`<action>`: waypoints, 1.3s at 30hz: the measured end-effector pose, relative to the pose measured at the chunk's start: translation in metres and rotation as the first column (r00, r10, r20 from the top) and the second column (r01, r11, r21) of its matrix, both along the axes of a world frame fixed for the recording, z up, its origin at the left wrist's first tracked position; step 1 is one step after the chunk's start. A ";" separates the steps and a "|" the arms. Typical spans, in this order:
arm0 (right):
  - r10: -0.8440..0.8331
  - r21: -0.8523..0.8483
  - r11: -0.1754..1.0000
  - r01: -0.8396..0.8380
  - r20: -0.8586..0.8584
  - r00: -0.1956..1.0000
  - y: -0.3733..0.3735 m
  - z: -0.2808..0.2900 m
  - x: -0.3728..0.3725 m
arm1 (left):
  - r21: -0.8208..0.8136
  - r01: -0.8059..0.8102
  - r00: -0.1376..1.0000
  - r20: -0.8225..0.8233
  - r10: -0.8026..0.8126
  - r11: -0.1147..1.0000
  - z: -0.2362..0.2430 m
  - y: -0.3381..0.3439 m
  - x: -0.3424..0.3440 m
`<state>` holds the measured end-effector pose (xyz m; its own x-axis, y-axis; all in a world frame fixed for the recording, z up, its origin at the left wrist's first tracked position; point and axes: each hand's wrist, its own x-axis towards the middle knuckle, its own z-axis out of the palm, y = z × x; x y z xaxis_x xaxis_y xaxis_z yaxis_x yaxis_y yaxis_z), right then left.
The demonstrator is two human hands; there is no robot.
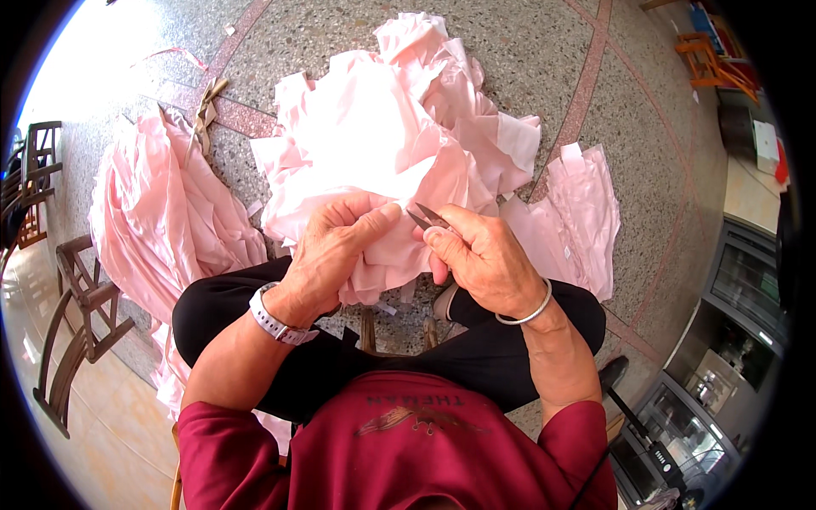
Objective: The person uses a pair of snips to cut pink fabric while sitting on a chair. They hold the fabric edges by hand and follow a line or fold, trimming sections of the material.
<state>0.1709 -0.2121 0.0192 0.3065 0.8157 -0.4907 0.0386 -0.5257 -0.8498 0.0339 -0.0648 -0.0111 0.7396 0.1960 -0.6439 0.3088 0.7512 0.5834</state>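
A large heap of pale pink cloth (365, 119) lies in front of me, its near end spread over my lap between my knees. My left hand (336, 242) pinches the near part of this cloth between thumb and fingers. Just to its right, my right hand (484, 259) grips small dark thread snips (431, 218). Their two pointed blades stand slightly apart and aim up and left, close to my left thumb. The snips' handle is mostly hidden inside my right fingers. Whether the blades touch the cloth or a thread, I cannot tell.
More pink cloth lies bunched at the left (166, 200), and a smaller pink stack (582, 217) is at the right. A tan strip (204, 115) rests beside the left bunch. Dark wooden chairs (89, 293) stand at far left, glass-fronted appliances (748, 272) at far right.
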 end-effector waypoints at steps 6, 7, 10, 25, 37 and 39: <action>-0.042 0.051 0.998 0.042 0.005 0.999 0.000 -0.003 -0.003 | -0.004 0.003 1.000 0.013 -0.002 1.000 0.003 0.001 -0.001; -0.032 0.033 0.999 0.031 0.011 0.999 0.002 -0.001 -0.002 | -0.008 0.003 1.000 0.008 -0.003 1.000 0.003 0.001 -0.001; -0.022 0.020 1.000 0.021 0.021 1.000 0.003 -0.001 -0.003 | -0.038 0.024 1.000 -0.008 -0.024 0.999 0.003 0.004 -0.003; -0.018 0.038 0.999 0.020 -0.055 0.998 0.007 -0.018 -0.007 | 0.052 0.087 0.992 -0.094 -0.082 0.995 0.009 0.002 -0.003; 0.045 0.155 0.988 -0.024 -0.133 0.990 0.007 -0.009 0.011 | 0.609 0.318 0.882 0.091 -0.462 0.727 0.014 0.011 -0.016; 0.053 0.095 0.995 -0.044 -0.095 0.994 0.007 -0.002 0.014 | 0.659 0.235 0.889 0.151 -0.432 0.715 0.009 0.015 -0.016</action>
